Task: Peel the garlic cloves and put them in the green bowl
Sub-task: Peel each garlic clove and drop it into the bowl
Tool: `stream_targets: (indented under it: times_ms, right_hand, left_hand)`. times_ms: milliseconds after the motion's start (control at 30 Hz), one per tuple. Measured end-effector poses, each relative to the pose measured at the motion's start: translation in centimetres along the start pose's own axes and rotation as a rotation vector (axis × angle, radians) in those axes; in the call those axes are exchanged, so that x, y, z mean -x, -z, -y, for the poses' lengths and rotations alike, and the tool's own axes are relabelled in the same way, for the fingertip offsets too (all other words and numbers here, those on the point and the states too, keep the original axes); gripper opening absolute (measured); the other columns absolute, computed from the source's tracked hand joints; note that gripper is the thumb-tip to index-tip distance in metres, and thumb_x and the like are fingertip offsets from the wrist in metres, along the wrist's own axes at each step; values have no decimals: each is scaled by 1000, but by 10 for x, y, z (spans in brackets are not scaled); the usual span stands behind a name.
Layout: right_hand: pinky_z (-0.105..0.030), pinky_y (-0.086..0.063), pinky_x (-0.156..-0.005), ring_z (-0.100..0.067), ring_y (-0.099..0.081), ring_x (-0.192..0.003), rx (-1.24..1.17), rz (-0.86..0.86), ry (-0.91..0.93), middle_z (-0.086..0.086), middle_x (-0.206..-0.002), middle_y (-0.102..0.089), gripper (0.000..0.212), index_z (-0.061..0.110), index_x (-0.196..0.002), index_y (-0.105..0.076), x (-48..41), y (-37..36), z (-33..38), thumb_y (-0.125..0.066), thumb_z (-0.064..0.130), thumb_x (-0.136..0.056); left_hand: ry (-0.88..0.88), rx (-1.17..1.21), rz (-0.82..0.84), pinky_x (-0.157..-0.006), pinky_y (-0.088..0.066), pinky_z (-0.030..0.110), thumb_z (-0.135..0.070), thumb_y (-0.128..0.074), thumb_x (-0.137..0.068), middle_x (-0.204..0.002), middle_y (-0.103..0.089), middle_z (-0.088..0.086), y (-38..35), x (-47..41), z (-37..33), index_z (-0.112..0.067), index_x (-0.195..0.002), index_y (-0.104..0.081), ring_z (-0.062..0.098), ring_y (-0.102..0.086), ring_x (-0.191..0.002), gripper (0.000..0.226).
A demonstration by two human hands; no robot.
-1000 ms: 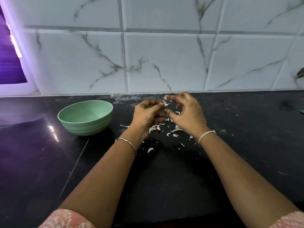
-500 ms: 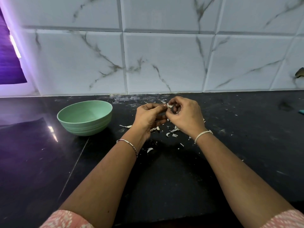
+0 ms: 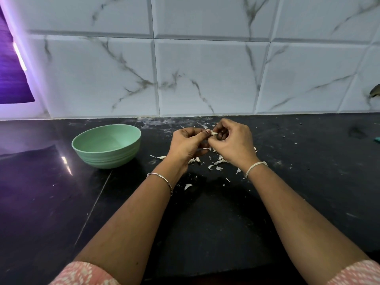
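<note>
A small white garlic clove (image 3: 213, 133) is pinched between the fingertips of both hands, held a little above the black counter (image 3: 205, 223). My left hand (image 3: 188, 145) grips it from the left and my right hand (image 3: 232, 145) curls around it from the right. Most of the clove is hidden by the fingers. The green bowl (image 3: 107, 146) stands on the counter to the left of my hands, and no clove shows on the inside surface that I can see. White garlic skins (image 3: 214, 164) lie scattered on the counter under and in front of my hands.
A white marble-tiled wall (image 3: 205, 79) rises right behind the counter. A purple-lit opening (image 3: 12, 79) is at the far left. A small teal object (image 3: 376, 139) peeks in at the right edge.
My right hand's fingers, spread a second ago, have closed in onto the clove against my left hand. Both hands stay in the same spot above the skins.
</note>
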State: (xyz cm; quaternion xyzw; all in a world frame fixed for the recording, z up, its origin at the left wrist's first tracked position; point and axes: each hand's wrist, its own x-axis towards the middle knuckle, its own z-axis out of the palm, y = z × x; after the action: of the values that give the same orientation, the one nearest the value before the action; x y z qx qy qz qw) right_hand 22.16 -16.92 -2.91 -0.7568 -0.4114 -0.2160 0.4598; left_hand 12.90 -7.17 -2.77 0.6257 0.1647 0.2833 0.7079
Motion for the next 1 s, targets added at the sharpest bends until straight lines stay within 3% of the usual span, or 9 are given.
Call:
stream_targets:
  times_ms: [233, 533, 667, 800, 1000]
  right_hand:
    - [-25, -42, -54, -10, -53, -54, 0, -15, -8, 9, -54, -55, 12, 21, -65, -58, 0, 0, -1, -69, 22, -67]
    - [-25, -40, -54, -9, -51, -52, -12, -22, 1, 12, -53, -53, 12, 20, -64, -58, 0, 1, 0, -68, 15, -69]
    - [-25, -44, -54, -8, -51, -52, -81, 2, -7, 9, -54, -56, 8, 20, -70, -62, 1, 0, 0, -68, 15, -70]
    - [-24, -50, -59, -7, -56, -59, -83, 56, 48, 8, -67, -63, 9, 18, -81, -69, 0, 1, -2, -69, 13, -73]
    - [-15, -45, -65, -2, -54, -67, -44, 114, 82, 6, -81, -61, 17, 17, -95, -75, -3, 3, -7, -70, 6, -82]
  left_hand:
    - [-62, -15, -3, -60, -57, 25, -12, -68, -90, -73, -66, 12, -3, 2, 0, -5, -87, -67, 17, -64, -62, 8]
    - [-86, -11, -6, -63, -58, 28, -12, -66, -92, -74, -67, 13, -3, 0, 2, -6, -85, -67, 21, -65, -68, 10]
    - [-69, 45, -36, -61, -57, 27, -12, -66, -91, -66, -67, 7, -1, -2, -1, -5, -82, -67, 18, -64, -61, 12]
    - [-42, 107, -50, -59, -59, 26, -12, -67, -91, -77, -68, 14, 1, -2, -2, -2, -86, -66, 18, -65, -63, 11]
    - [-60, 109, -47, -55, -58, 24, -10, -62, -94, -75, -68, 7, 3, -4, -2, -5, -87, -63, 11, -62, -55, 9]
